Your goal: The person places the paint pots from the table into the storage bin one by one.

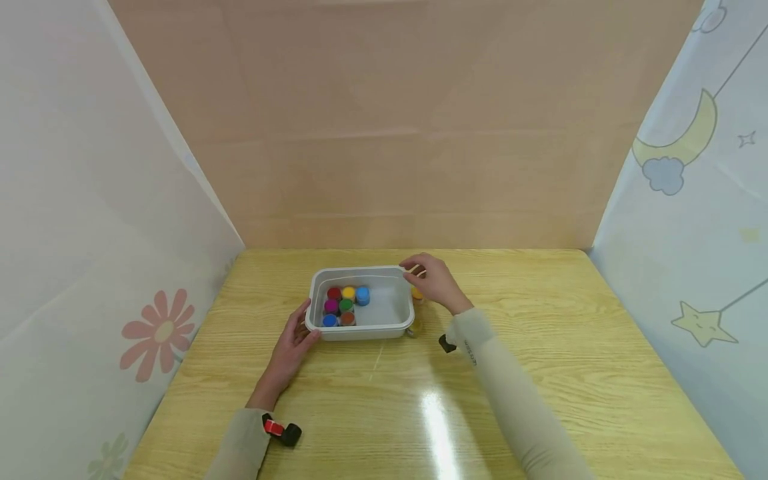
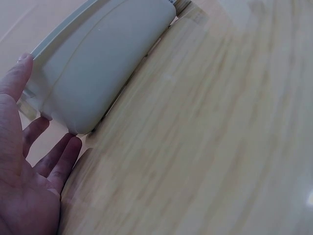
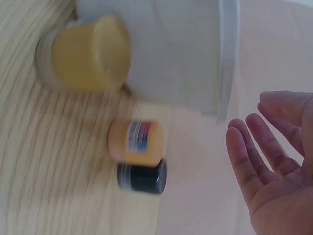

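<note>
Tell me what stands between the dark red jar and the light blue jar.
In the head view, a yellow jar stands between the dark red jar and the light blue jar.

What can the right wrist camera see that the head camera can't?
Only the right wrist view shows the black jar next to the orange jar, and the orange jar's barcode label.

Only the head view shows the colourful jars in the tray, the left hand and the pink flower.

Both show the tray, the orange jar and the right hand.
</note>
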`<state>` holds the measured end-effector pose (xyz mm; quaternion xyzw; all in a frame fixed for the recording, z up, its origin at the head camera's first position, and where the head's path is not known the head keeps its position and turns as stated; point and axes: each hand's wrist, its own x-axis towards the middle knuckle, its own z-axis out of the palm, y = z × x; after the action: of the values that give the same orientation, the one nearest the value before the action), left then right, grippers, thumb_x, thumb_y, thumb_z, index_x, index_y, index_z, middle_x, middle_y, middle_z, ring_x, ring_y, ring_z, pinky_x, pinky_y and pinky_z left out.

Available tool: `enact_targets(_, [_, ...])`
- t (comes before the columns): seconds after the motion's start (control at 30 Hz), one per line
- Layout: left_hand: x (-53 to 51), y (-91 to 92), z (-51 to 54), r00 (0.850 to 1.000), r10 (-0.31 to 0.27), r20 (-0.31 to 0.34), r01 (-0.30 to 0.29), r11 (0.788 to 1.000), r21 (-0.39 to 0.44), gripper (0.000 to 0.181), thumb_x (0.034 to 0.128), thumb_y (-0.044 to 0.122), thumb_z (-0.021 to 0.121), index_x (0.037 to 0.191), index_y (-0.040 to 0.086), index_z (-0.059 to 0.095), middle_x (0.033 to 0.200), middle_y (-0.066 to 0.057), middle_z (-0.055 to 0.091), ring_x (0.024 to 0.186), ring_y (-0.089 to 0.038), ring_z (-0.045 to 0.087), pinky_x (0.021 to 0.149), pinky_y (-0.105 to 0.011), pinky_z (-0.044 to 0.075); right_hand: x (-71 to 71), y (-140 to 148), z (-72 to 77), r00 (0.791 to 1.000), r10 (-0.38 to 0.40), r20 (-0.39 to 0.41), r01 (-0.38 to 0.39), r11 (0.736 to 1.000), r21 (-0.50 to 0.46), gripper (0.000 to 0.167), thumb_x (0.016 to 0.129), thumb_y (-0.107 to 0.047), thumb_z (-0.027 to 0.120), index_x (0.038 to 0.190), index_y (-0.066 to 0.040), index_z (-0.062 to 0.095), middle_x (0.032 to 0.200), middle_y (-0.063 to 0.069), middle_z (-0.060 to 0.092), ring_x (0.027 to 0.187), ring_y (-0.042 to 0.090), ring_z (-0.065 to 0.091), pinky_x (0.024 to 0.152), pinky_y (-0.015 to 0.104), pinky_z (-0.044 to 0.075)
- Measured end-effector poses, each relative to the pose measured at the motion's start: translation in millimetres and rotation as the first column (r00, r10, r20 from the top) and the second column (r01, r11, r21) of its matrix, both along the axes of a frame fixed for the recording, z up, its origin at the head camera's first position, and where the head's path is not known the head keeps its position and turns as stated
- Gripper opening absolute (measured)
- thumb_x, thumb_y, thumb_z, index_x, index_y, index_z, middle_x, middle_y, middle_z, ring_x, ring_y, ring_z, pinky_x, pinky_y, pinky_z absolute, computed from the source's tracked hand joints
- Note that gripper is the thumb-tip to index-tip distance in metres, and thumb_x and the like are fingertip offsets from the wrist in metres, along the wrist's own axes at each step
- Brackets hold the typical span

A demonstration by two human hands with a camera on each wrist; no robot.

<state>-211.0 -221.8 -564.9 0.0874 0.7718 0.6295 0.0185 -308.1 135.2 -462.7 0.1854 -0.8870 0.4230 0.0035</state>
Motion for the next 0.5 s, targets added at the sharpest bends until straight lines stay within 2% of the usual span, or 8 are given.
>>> enact_targets(0.1, [0.3, 0.7, 1.1, 1.000, -0.003, -0.002, 0.003, 1.000, 0.001, 0.069, 0.1055, 0.028, 0.062, 0.164, 0.034, 0.027, 0.168, -0.011, 0.031, 0.146, -0.037, 0.043, 0.102, -0.010, 0.043, -2.3, 10.8, -4.5, 1.000, -0.029, 0.008, 0.029, 1.000, 0.005, 0.027, 0.103, -0.013, 0.065, 0.128, -0.004, 0.070, 0.127, 0.014, 0.067, 0.107, 0.032, 0.069, 0.088, 0.044, 0.060])
enact_targets(0.23, [0.6, 0.9, 2.2, 1.000, -0.007, -0.007, 0.007, 1.000, 0.001, 0.069, 0.1059, 0.026, 0.062, 0.165, 0.033, 0.026, 0.168, -0.011, 0.031, 0.146, -0.038, 0.043, 0.102, -0.011, 0.043, -3.1, 20.3, -9.1, 0.999, -0.044, 0.018, 0.044, 0.999, 0.018, 0.028, 0.103, -0.013, 0.065, 0.129, -0.002, 0.069, 0.126, 0.016, 0.067, 0.106, 0.034, 0.069, 0.086, 0.045, 0.061])
enact_targets(0.4, [0.8, 1.1, 2.1, 1.000, -0.002, -0.002, 0.002, 1.000, 0.008, 0.069, 0.1056, 0.027, 0.062, 0.164, 0.034, 0.027, 0.168, -0.010, 0.031, 0.147, -0.036, 0.043, 0.102, -0.009, 0.042, -2.9, 27.9, -17.6, 0.998, -0.039, 0.059, 0.037, 0.999, 0.033, 0.029, 0.101, -0.012, 0.067, 0.128, -0.003, 0.070, 0.126, 0.017, 0.068, 0.102, 0.034, 0.068, 0.079, 0.040, 0.061])
enact_targets(0.5, [1.0, 1.5, 2.7, 1.000, -0.001, -0.003, 0.001, 1.000, 0.010, 0.068, 0.1056, 0.027, 0.062, 0.164, 0.034, 0.027, 0.168, -0.010, 0.031, 0.147, -0.036, 0.043, 0.102, -0.008, 0.042, -3.0, 32.2, -25.2, 0.996, -0.009, 0.093, 0.005, 0.999, 0.045, 0.031, 0.100, -0.011, 0.068, 0.129, -0.003, 0.070, 0.128, 0.018, 0.068, 0.100, 0.032, 0.066, 0.077, 0.037, 0.059])
